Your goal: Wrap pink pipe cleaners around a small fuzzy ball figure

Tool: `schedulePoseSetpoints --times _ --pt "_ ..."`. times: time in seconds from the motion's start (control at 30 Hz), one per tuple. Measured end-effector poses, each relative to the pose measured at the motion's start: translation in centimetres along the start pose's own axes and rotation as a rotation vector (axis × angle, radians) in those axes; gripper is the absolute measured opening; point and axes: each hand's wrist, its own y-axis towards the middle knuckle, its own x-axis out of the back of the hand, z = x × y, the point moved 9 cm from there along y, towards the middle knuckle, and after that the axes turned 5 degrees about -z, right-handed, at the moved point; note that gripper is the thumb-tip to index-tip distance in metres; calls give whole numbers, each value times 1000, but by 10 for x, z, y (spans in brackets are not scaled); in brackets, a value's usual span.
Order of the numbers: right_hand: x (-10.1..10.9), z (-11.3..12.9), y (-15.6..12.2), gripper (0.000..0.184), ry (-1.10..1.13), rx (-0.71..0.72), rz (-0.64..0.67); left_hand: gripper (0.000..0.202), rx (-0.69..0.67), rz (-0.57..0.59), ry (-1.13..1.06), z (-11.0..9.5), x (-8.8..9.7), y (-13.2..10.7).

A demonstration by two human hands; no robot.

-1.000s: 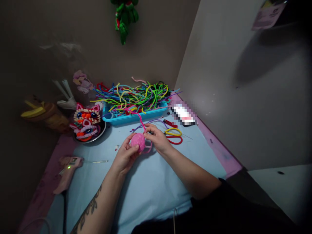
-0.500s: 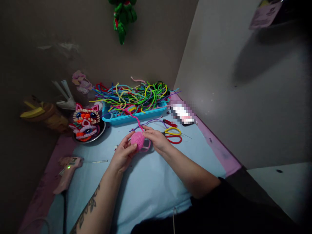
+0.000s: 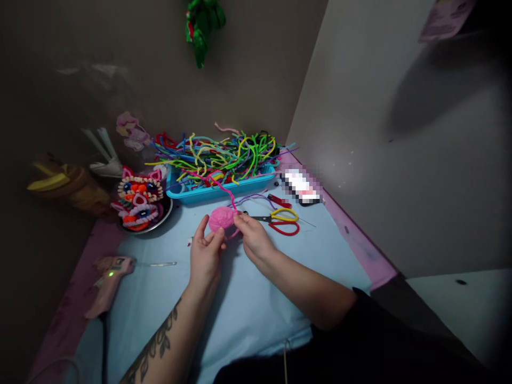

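Observation:
A pink ball of wound pipe cleaner (image 3: pixel 222 217) is held over the light blue table cover (image 3: pixel 256 298). My left hand (image 3: pixel 205 252) cups it from below with fingertips on its near side. My right hand (image 3: pixel 251 234) pinches the ball's right side, where a pink pipe cleaner strand (image 3: pixel 228 193) runs up toward the tray. Both hands are closed on the ball.
A blue tray (image 3: pixel 224 191) heaped with several coloured pipe cleaners stands at the back. Yellow and red scissors (image 3: pixel 282 221) lie right of my hands. A pipe-cleaner lion head (image 3: pixel 140 202) sits in a metal dish at left. A pink glue gun (image 3: pixel 108 282) lies at near left.
The ball has been lifted slightly and moved away from me toward the tray. My left fingers have shifted below it and my right hand has followed.

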Motion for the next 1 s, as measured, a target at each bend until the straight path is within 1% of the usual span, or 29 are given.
schedulePoseSetpoints --times 0.2,0.3,0.43,0.6,0.7,0.83,1.0 --pt "1 1 -4 35 -101 39 -24 96 12 34 -6 -2 0 2" --pt "2 2 -4 35 -136 54 -34 99 18 21 -11 -3 2 2" --pt "5 3 -2 35 -157 81 -56 97 30 7 -22 0 4 2" --pt "3 -1 -4 32 -125 68 -47 106 21 12 -33 1 0 -1" --pt "3 0 -7 32 -167 78 -58 108 22 -9 -43 0 0 -2" --pt "2 2 -12 31 -218 87 -54 102 20 -32 -55 -2 2 -1" --pt "3 2 -10 33 -137 90 -43 94 25 1 5 -3 2 0"
